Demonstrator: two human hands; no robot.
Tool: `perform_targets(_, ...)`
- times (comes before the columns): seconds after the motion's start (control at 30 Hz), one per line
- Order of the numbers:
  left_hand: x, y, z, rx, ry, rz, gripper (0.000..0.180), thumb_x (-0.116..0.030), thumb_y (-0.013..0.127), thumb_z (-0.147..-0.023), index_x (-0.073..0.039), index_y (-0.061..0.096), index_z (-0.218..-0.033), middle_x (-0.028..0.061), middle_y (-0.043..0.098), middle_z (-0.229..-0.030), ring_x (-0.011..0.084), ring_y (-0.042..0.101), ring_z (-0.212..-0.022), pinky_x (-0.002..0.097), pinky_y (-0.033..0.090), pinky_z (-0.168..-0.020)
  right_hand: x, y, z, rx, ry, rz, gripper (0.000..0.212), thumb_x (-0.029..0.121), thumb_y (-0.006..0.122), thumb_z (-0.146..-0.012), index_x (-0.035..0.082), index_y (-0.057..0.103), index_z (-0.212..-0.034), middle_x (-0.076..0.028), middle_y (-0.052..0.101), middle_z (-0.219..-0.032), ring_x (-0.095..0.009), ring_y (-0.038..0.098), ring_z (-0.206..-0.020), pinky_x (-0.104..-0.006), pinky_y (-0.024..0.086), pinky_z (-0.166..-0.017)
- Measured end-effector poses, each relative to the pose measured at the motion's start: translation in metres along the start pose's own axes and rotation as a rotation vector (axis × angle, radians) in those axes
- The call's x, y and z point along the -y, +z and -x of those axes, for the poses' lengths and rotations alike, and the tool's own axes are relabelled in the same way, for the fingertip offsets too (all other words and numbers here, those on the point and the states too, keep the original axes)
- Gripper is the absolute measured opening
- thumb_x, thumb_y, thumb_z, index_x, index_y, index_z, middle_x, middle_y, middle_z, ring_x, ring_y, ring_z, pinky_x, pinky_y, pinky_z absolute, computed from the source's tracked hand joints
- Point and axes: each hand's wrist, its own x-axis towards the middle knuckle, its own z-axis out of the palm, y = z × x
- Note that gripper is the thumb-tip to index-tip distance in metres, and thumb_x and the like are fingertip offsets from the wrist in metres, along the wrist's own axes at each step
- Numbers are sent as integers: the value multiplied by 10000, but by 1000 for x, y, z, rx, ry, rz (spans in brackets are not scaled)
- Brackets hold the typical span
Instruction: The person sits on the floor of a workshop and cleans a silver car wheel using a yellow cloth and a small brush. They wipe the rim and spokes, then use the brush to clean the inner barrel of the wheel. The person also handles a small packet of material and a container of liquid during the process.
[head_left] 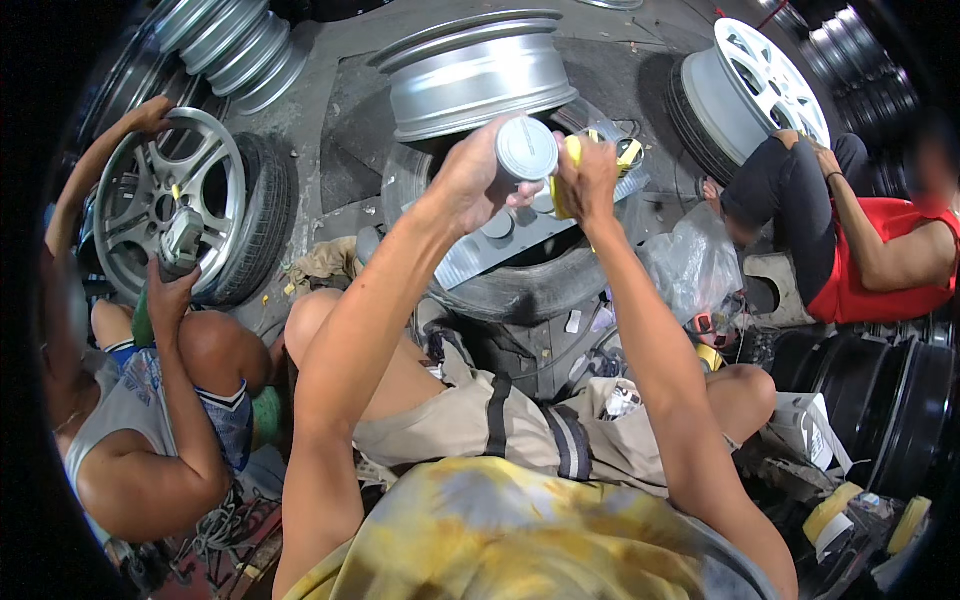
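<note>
My left hand [478,172] is closed round a small can-like thing with a round pale grey lid [527,148]; its sides are mostly hidden by my fingers. Close beside it, my right hand [592,178] grips something yellow [566,190] that looks like masking tape, partly covered by the fingers. Both hands hover over a flat grey panel [475,262] lying across a tyre [520,300]. A dark round piece [499,226] sits on that panel. More yellow material [629,154] shows just past my right hand.
A silver wheel rim [480,85] rests on the tyre's far side. At left, a co-worker holds a tool [182,240] against an alloy wheel [215,150]. Another person in red [890,240] sits right, by a white wheel [770,85]. Clear plastic [690,258] lies near my right forearm.
</note>
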Motion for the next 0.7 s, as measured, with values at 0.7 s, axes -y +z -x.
perform_targets(0.7, 9, -5, -8, -85, -57, -590, 485, -433, 578, -943, 24, 560, -1105, 87, 615, -899, 121, 637, -695, 240, 507, -487, 45, -39, 29, -161, 399, -939, 292, 206, 728, -853, 9, 569, -999, -50, 645, -881, -124, 612, -767, -282, 505, -683)
